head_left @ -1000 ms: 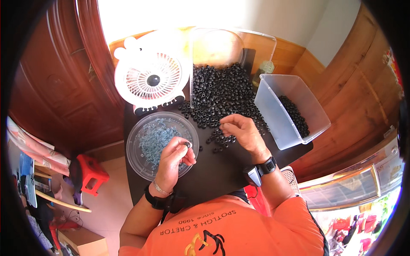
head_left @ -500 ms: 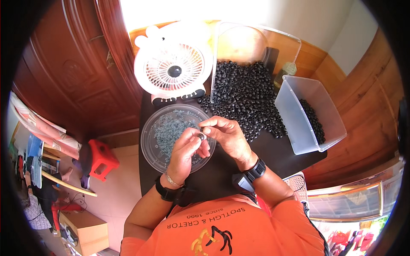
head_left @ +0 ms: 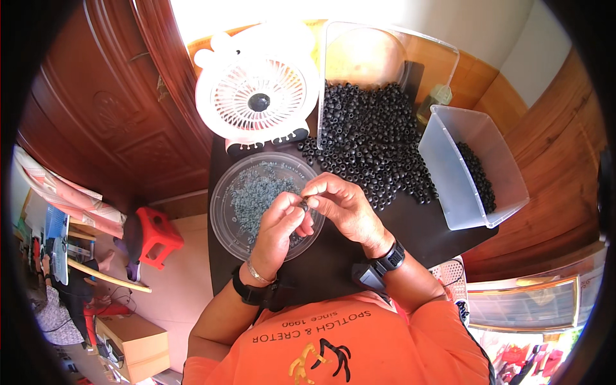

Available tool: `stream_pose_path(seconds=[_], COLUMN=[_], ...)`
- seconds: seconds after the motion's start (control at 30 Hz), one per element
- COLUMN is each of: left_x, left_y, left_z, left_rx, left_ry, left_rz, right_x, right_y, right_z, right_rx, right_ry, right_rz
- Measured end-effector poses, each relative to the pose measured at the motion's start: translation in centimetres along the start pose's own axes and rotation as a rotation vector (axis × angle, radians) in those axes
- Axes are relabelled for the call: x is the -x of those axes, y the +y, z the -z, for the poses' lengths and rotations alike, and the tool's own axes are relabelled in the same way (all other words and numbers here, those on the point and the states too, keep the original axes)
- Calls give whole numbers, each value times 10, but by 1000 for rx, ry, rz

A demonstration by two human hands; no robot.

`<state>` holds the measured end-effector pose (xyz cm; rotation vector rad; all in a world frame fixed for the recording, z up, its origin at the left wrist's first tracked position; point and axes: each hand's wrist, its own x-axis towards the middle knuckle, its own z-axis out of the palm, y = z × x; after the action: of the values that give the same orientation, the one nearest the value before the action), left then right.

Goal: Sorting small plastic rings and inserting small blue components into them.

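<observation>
Over the near right rim of a round clear tub (head_left: 221, 234), my two hands meet. My left hand (head_left: 274, 232) pinches a small round black part (head_left: 304, 205) between thumb and finger. My right hand (head_left: 351, 217) is closed in a pinch right at that part; its fingertips hide whatever tiny piece may be between them. Many small pale blue-grey pieces (head_left: 256, 196) lie in the tub. Beyond my right hand spreads a large heap of black ring-like parts (head_left: 378, 141), of the same look as the one held.
A white animal-shaped fan (head_left: 256, 96) stands behind the tub. At the right, a translucent bin (head_left: 455, 199) tilts on its side with black parts inside. A clear-framed container (head_left: 322, 77) surrounds part of the heap. A red stool (head_left: 160, 237) stands on the floor at left.
My right fingertips have come down onto the black part in my left hand, covering more of it. The whole view has shifted slightly.
</observation>
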<state>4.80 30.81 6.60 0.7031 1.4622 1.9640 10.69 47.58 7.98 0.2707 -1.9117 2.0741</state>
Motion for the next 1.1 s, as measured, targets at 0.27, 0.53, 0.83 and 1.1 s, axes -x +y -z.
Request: stream_pose_path(seconds=[0.27,0.53,0.83,1.1], left_x=[-1,-1,4,4], left_y=[-5,0,-5,-8], left_z=[4,3,-6,-9], left_rx=[-97,22,75,59], left_ry=[-13,60,99,92], left_rz=[-26,-11,5,-42], right_x=[-1,2,7,7], right_y=[-10,-9,-2,-2], right_z=[5,-9,-22,-20], right_rx=[421,600,766,883], right_ry=[-42,30,186,163], right_rz=[111,251,384,459])
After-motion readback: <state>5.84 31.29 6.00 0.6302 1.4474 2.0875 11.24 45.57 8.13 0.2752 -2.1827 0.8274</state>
